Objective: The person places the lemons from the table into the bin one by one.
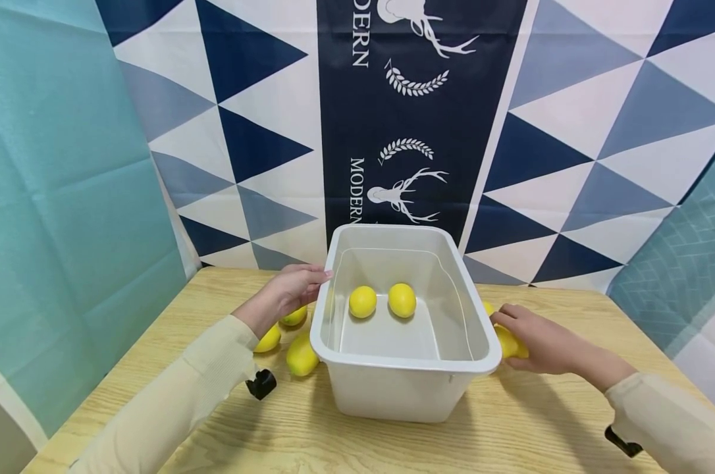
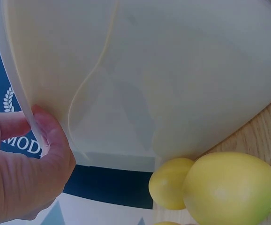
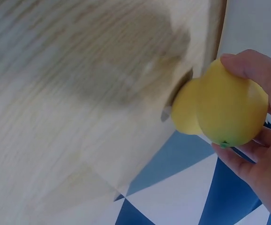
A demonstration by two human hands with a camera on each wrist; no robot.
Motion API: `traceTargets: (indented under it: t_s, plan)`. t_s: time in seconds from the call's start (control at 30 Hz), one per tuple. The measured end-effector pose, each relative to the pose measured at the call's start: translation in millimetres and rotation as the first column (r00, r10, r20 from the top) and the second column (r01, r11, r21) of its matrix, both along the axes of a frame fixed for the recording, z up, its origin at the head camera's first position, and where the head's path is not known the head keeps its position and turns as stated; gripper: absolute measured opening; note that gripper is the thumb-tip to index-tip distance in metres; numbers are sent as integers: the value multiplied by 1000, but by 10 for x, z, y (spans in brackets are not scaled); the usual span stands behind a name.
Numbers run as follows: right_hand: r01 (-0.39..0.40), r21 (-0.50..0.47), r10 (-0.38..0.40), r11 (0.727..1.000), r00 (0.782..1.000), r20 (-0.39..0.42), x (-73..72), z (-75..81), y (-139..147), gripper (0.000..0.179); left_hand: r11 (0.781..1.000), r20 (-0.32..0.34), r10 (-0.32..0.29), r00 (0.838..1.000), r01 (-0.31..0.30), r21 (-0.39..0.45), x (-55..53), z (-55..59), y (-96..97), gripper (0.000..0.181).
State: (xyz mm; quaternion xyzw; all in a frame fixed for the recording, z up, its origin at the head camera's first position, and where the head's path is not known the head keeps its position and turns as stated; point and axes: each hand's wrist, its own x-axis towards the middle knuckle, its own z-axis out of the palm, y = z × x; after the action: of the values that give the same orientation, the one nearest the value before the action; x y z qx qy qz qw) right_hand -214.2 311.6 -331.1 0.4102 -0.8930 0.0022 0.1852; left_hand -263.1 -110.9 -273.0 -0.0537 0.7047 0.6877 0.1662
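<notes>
A white plastic bin (image 1: 393,388) stands mid-table with two lemons inside, the left lemon (image 1: 363,302) and the right lemon (image 1: 402,300). My left hand (image 1: 292,293) pinches the bin's left rim between thumb and fingers, as the left wrist view also shows. On the bin's other side my right hand (image 1: 538,339) grips a lemon (image 3: 231,108) between thumb and fingertips, its green tip facing the fingers. Another lemon (image 3: 184,108) shows just behind the held one.
Left of the bin, several lemons lie on the wooden table (image 1: 245,434), the nearest lemon (image 1: 302,355) close to the bin wall. A patterned cloth (image 1: 263,131) hangs behind the table, and a teal cloth (image 1: 67,197) hangs at the left.
</notes>
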Motion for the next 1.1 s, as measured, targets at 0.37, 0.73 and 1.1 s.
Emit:
traceTargets:
  t_s: [0.37,0.73,1.1]
  plan:
    - [-1,-4,1,1000,999,-47,-126,197,-69,61,1000,4,1,1000,-1,-2,-10,18,6,42]
    - [67,23,-66,998,998,-18,-198,425,-134,63,1000,-2,-5,1000,5,-3,-10,32,8,43]
    - [84,30,-84,996,996,-11,-257,636,-182,62,1000,10,2,1000,-2,-2,-5,16,16,44]
